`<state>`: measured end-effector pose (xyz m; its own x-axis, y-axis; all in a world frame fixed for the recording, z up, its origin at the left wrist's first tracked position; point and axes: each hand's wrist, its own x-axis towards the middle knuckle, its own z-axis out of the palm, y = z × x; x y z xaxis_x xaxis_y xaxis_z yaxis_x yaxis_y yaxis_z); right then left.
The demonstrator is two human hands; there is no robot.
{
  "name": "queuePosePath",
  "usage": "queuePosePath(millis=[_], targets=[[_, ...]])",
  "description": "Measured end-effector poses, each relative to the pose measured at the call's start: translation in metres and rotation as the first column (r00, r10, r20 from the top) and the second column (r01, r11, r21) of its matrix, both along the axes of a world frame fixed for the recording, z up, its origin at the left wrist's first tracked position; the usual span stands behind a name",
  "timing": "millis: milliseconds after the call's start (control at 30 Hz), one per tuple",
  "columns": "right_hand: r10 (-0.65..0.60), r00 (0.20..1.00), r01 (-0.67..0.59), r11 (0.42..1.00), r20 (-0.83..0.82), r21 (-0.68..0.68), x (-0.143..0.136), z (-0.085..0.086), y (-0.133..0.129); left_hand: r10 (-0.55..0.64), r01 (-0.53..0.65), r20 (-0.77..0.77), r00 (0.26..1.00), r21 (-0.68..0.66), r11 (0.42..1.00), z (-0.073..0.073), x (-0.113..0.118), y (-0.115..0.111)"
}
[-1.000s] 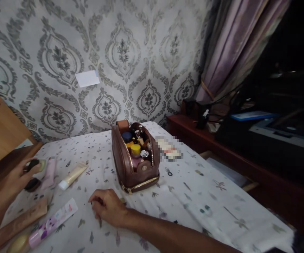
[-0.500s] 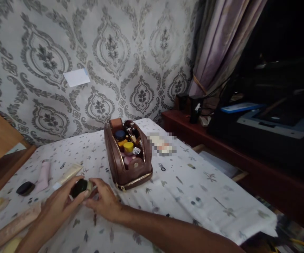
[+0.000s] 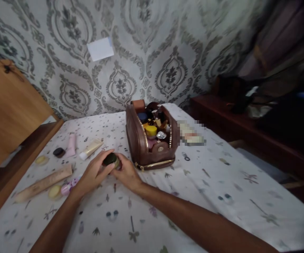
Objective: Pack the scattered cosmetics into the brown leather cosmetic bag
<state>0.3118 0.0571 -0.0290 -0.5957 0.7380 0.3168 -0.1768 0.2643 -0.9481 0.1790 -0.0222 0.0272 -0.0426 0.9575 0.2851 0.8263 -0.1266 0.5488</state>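
Between both hands is a small round jar [image 3: 111, 160] with a dark lid. My left hand [image 3: 95, 172] wraps its left side, thumb across the front. The fingers of my right hand [image 3: 127, 172] close on its right side. Just beyond, to the right, stands a brown toiletry bag [image 3: 134, 140], unzipped at the top. Inside it show a yellow-lidded jar [image 3: 151, 131], a dark blue lid [image 3: 142, 117] and several small bottles. Left of the hands lie a cream tube [image 3: 91, 149], a pink tube [image 3: 72, 144] and a black round lid [image 3: 59, 152].
Nearer on the left are a long beige tube [image 3: 45, 182], pale yellow round pieces [image 3: 55, 192] and a purple item [image 3: 66, 188]. A blurred-out flat item [image 3: 191, 133] lies right of the bag. A patterned wall rises behind; a dark red shelf [image 3: 220, 119] borders the right.
The camera view has swung left and down, so the bag and hands appear further right and higher. Both hands still hold the jar. More of the items at left now shows.
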Motion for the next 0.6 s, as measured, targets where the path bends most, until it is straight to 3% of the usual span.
queuePosePath(millis=[233, 600], targets=[[0.006, 0.984, -0.019, 0.997, 0.178, 0.075, 0.005, 0.008, -0.005, -0.007, 0.015, 0.115, 0.993, -0.069, 0.998, 0.003, -0.005, -0.012], [0.01, 0.979, -0.018, 0.999, 0.204, 0.037, 0.009, 0.015, -0.009, 0.034, -0.026, 0.099, 0.994, -0.083, 0.996, 0.003, -0.004, -0.015]])
